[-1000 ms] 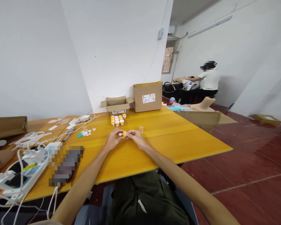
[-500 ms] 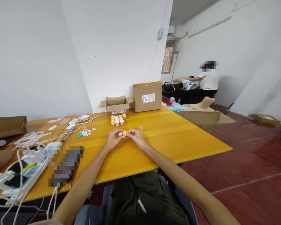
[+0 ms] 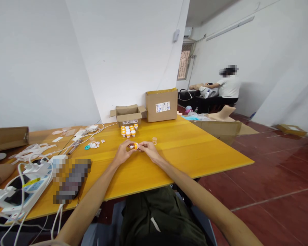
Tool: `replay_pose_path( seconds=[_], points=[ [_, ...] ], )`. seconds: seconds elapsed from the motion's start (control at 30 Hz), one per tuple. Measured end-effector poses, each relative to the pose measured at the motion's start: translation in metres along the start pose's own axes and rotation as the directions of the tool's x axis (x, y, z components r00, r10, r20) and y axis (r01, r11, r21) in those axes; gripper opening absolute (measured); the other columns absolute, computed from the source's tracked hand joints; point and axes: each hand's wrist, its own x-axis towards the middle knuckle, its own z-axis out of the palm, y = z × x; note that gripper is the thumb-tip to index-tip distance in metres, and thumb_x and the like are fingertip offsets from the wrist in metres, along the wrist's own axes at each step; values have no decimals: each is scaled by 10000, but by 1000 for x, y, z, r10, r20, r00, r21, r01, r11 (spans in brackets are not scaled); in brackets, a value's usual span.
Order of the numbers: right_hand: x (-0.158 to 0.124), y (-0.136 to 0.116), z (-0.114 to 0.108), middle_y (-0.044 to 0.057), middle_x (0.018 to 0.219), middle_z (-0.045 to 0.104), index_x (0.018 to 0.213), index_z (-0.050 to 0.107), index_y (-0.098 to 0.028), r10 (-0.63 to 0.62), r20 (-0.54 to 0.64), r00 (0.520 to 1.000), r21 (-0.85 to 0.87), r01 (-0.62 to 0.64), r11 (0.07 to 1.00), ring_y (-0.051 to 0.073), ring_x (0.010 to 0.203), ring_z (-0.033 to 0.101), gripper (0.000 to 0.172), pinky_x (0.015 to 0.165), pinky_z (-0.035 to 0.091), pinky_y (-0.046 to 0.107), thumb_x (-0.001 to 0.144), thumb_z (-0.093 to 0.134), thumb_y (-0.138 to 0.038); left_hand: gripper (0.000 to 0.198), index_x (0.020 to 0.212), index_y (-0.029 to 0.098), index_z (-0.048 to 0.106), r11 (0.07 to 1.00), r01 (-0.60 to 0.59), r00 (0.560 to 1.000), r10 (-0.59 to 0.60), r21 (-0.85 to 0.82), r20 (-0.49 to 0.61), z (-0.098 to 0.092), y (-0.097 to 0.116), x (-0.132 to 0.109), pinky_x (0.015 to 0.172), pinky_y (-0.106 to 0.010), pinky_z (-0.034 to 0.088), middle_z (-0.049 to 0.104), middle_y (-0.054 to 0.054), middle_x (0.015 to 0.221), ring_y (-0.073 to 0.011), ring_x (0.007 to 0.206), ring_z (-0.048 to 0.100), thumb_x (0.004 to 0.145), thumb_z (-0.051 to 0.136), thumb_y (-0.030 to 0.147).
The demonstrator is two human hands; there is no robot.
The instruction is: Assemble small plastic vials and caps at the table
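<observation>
Between my two hands, just above the table [image 3: 154, 171], is a small white jar with an orange band [image 3: 136, 146]. My left hand [image 3: 123, 152] is closed around its white, patterned end. The fingers of my right hand [image 3: 148, 150] pinch the orange and white end. Beyond my hands stands a cluster of several similar jars [image 3: 128, 132] with orange and white caps. A clear plastic ring [image 3: 154, 140] lies just past my right hand. To the left are several small white patterned pieces [image 3: 94, 145] and a teal ring [image 3: 87, 147].
An open carton [image 3: 128, 120] and a taller closed carton [image 3: 162, 108] stand at the back. A power strip [image 3: 37, 191] with tangled cables and a phone [image 3: 74, 181] lie at left. Another person [image 3: 229, 88] sits at the far right. Part of another arm [image 3: 1, 176] shows at the left edge.
The jar has turned slightly between my fingers, and its white end shows differently. My hands stay in nearly the same place.
</observation>
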Motion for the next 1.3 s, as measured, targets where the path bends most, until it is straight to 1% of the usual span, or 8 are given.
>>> replay_pose_path(
  seconds=[0.23,0.47,0.67,0.9,1.03,1.13,1.23,1.3],
  points=[
    [-1,-1,0,5,617,649,635,662,-191,6,-2,1000,-19,-6,1000,141,613,568,334,640,461,284,575,759,-505,183,965,207,654,999,-31,1000,31,17,4,0,1,-1,786,-327,501,661,-45,910,-182,837,606,785,631,230],
    [-1,-2,1,-4,595,624,610,635,-194,15,5,1000,-15,-15,1000,139,602,557,373,638,454,286,570,747,-548,234,973,221,646,996,-77,997,76,33,29,-1,4,-1,836,-329,489,652,-49,968,-186,903,607,779,578,108],
    [-1,-1,1,-4,591,624,614,627,-190,26,18,999,0,-26,1000,139,594,564,396,636,464,288,575,743,-567,222,974,226,649,995,-100,995,99,20,25,-3,7,-1,852,-339,487,651,-52,984,-189,916,611,786,585,127],
    [-1,-2,1,11,598,632,620,628,-185,32,27,999,-14,-32,999,137,579,570,463,610,464,280,603,689,-643,222,981,198,646,992,42,999,-38,-117,38,0,6,0,867,-361,503,683,-65,1004,-199,939,630,765,655,249],
    [0,-1,5,19,603,632,637,625,-189,-11,47,999,-124,16,992,151,592,583,491,592,460,278,699,583,-674,233,950,187,639,971,136,990,-127,-196,56,3,6,1,851,-342,521,698,-43,932,-174,876,651,748,675,298],
    [-1,-4,5,28,614,627,634,614,-200,-82,12,997,-393,80,916,170,596,576,462,591,446,292,828,471,-595,241,928,180,633,955,180,984,-176,-236,39,3,6,2,811,-316,534,697,-36,902,-162,837,658,734,685,313],
    [-4,-11,-1,55,746,662,713,637,-217,-262,-47,964,-707,153,691,206,713,595,303,681,441,321,878,488,-423,246,917,172,625,939,215,976,-214,-267,32,3,4,3,769,-297,538,694,-31,867,-159,804,663,715,693,296],
    [-6,-16,-9,78,890,670,828,648,-230,-358,-74,931,-817,149,557,225,833,602,189,730,437,328,884,497,-327,241,902,169,624,931,239,970,-239,-275,34,3,1,3,742,-285,535,692,-28,841,-156,783,662,702,698,281]
  ],
)
